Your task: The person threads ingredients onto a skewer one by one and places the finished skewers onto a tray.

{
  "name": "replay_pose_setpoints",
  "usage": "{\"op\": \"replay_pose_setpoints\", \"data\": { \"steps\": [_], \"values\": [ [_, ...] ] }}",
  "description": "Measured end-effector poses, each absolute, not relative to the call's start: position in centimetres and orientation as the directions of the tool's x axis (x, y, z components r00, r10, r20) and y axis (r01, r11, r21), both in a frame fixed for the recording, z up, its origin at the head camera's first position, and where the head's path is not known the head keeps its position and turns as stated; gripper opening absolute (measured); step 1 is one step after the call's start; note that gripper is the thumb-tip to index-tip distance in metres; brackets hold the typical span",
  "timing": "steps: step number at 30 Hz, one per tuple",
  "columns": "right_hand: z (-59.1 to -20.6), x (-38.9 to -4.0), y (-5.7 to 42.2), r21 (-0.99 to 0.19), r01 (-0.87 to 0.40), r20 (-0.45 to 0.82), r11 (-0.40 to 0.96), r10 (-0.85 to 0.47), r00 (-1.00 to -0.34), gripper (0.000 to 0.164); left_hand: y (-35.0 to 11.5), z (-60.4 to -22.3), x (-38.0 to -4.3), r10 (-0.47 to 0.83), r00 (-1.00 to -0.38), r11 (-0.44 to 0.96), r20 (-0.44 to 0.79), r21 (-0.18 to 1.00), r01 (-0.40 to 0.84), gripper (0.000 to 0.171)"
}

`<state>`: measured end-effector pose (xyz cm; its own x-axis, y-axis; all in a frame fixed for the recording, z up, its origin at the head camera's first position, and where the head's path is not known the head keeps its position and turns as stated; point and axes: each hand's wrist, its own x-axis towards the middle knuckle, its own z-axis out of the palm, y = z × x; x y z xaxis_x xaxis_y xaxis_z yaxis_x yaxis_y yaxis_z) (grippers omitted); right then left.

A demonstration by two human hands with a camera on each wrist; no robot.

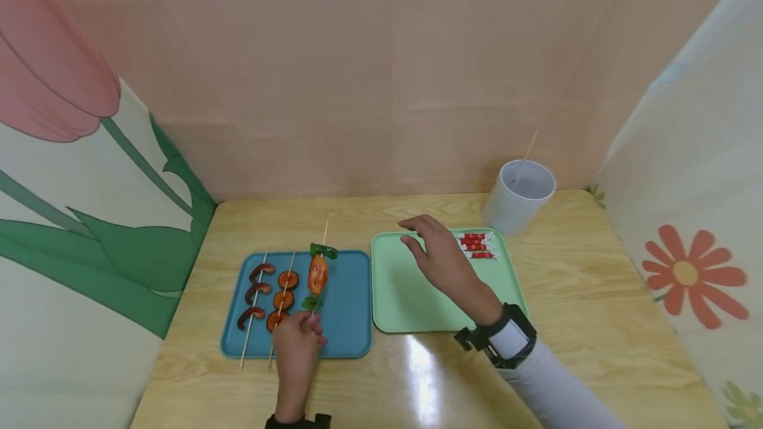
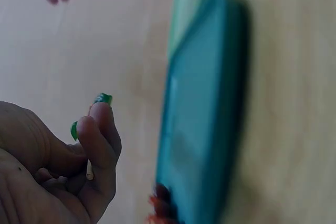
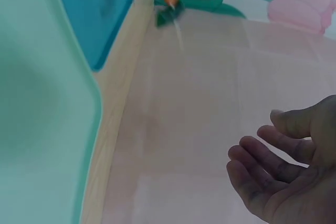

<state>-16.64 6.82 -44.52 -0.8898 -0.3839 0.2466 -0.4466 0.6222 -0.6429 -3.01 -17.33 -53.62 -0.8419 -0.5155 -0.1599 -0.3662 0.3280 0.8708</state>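
Note:
In the head view my left hand (image 1: pixel 298 349) pinches the lower end of a wooden skewer above the blue tray (image 1: pixel 348 343). Threaded on that skewer are an orange-red piece (image 1: pixel 318 275) and green pieces (image 1: pixel 324 251) on either side of it. Two more skewers lie on the tray, one with curled brown sausage-like pieces (image 1: pixel 257 288), the other with round brown slices (image 1: pixel 283 300). My right hand (image 1: pixel 441 260) hovers over the light green tray (image 1: pixel 393 316), fingers loosely bent and holding nothing. The right wrist view shows its palm and spread fingers (image 3: pixel 257 156).
Several red-wrapped sticks (image 1: pixel 477 245) with clear twisted ends lie at the green tray's upper right. Behind that tray stands a white cup (image 1: pixel 515 207) with a thin stick (image 1: pixel 527 154) in it. Printed cloth hangs around the wooden table (image 1: pixel 584 290).

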Motion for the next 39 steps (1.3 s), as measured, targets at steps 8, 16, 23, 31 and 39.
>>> {"op": "replay_pose_setpoints", "data": {
  "steps": [8, 16, 23, 31, 39],
  "values": [
    [-45.7, -17.0, 8.8, -0.655, -0.391, 0.216, 0.646, -0.336, -0.917, 0.031, -18.9, -55.2, -2.4, -0.515, -0.822, 0.333, -0.245, 0.826, -0.454, 0.025],
    [-46.6, -17.4, 9.8, -0.66, -0.38, 0.216, 0.647, -0.322, -0.922, 0.03, -19.5, -55.7, -2.2, -0.495, -0.831, 0.358, -0.256, 0.811, -0.463, 0.023],
    [-46.9, -17.6, 10.4, -0.668, -0.379, 0.216, 0.64, -0.32, -0.922, 0.029, -19.8, -54.9, -2.1, -0.501, -0.859, 0.655, -0.107, 0.602, -0.457, 0.011],
    [-47.9, -18.1, 12.2, -0.678, -0.35, 0.233, 0.647, -0.263, -0.936, 0.027, -20.0, -54.4, -2.5, -0.464, -0.866, 0.752, -0.185, 0.435, -0.495, 0.02],
    [-46.5, -22.9, 16.8, -0.655, -0.323, 0.391, 0.683, -0.059, -0.919, 0.022, -20.3, -54.3, -2.6, -0.434, -0.882, 0.768, -0.185, 0.437, -0.469, 0.022]
  ]
}}
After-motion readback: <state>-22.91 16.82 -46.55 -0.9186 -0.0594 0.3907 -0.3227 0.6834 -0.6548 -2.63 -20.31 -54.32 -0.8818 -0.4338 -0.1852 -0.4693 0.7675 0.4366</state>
